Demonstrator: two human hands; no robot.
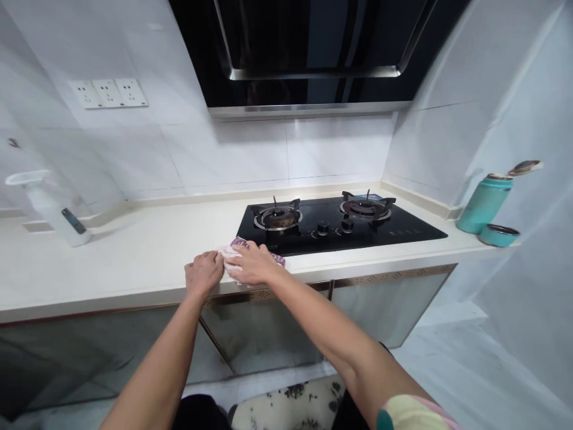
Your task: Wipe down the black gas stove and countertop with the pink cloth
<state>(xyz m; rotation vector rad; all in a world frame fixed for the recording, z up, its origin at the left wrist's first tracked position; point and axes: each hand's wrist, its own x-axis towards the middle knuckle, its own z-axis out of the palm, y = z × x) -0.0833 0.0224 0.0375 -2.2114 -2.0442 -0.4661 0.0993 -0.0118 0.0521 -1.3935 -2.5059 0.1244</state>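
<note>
A crumpled pink, white and purple cloth lies on the pale countertop at the front left corner of the black gas stove. My right hand rests over the cloth, fingers reaching left across it and holding it against the counter. On the cloth's left edge, the curled fingers of my left hand meet the fabric, close to my right fingertips. Part of the cloth is hidden under my right palm. Both hands are near the counter's front edge.
Above the stove hangs a black range hood. A white spray bottle stands at the left. At the right end are a teal flask with its lid flipped up and a teal cup. Glass-fronted cabinets sit below the counter.
</note>
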